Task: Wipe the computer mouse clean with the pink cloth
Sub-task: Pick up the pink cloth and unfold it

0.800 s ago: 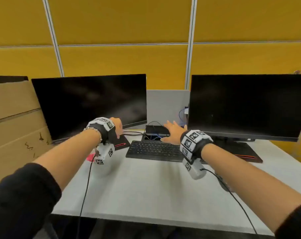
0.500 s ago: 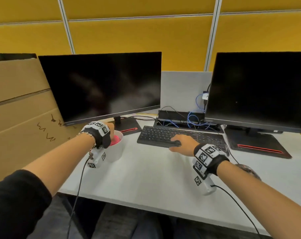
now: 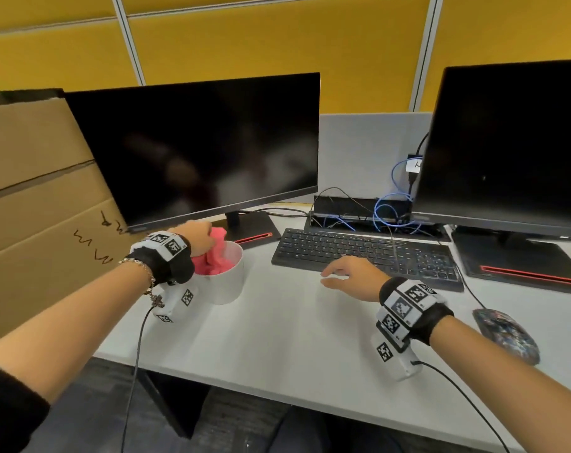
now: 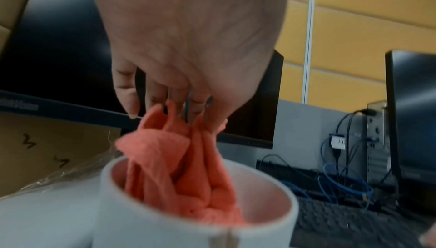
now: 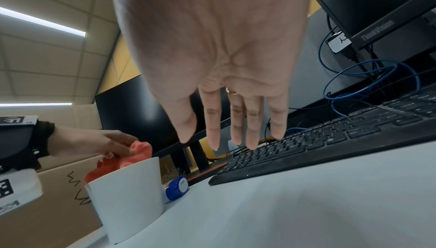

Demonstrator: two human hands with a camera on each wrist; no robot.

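Observation:
The pink cloth (image 3: 216,258) (image 4: 179,173) (image 5: 134,154) hangs half out of a white cup (image 3: 226,282) (image 4: 195,233) (image 5: 128,203) at the desk's left. My left hand (image 3: 197,238) (image 4: 186,110) (image 5: 106,143) pinches the cloth's top folds above the cup. The computer mouse (image 3: 506,335), dark with a mottled pattern, lies at the right near the desk's front edge, beside my right forearm. My right hand (image 3: 346,273) (image 5: 231,140) hovers flat over the desk just before the keyboard (image 3: 365,255), fingers straight, holding nothing.
Two dark monitors (image 3: 195,148) (image 3: 512,145) stand at the back, with blue cables (image 3: 392,210) between them. Cardboard boxes (image 3: 32,191) line the left side. A blue-capped tube (image 5: 177,187) lies behind the cup. The white desk (image 3: 277,338) has bare surface in front.
My left hand has taken hold of the pink cloth and lifted it partly out of the cup. My right hand has drawn back off the keyboard toward me. The head view tilted down.

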